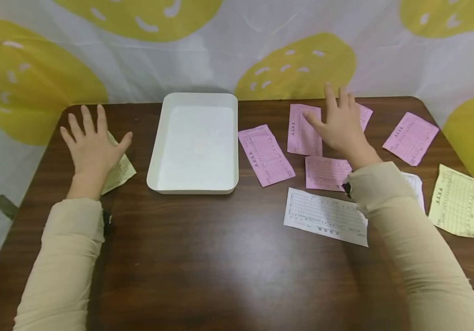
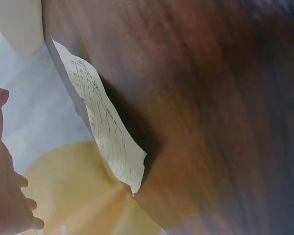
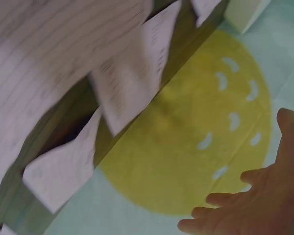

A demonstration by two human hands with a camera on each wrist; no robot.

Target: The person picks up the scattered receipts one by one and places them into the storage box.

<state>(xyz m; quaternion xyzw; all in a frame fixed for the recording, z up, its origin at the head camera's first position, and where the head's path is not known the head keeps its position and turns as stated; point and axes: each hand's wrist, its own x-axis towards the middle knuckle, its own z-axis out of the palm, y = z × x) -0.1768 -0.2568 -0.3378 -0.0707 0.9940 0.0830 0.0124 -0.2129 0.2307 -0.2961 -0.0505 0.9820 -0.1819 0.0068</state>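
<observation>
Fingers spread, my left hand (image 1: 93,149) is held over a yellow printed slip (image 1: 120,177) at the table's left side and hides part of it. The left wrist view shows that slip (image 2: 105,122) lying slightly curled on the wood, apart from the hand (image 2: 7,181). On the right, my right hand (image 1: 340,124) reaches out with extended fingers above several pink slips, among them one upright pink slip (image 1: 303,138) and a sideways pink slip (image 1: 327,173). Neither hand holds anything. In the right wrist view the hand (image 3: 259,196) hangs apart from the papers.
A shallow white tray (image 1: 197,151) stands left of a slanted pink slip (image 1: 266,155). A white slip (image 1: 325,216) lies nearer me. Farther right are another pink slip (image 1: 411,138) and a yellow slip (image 1: 455,201). A lemon-patterned cloth (image 1: 203,59) hangs behind the table.
</observation>
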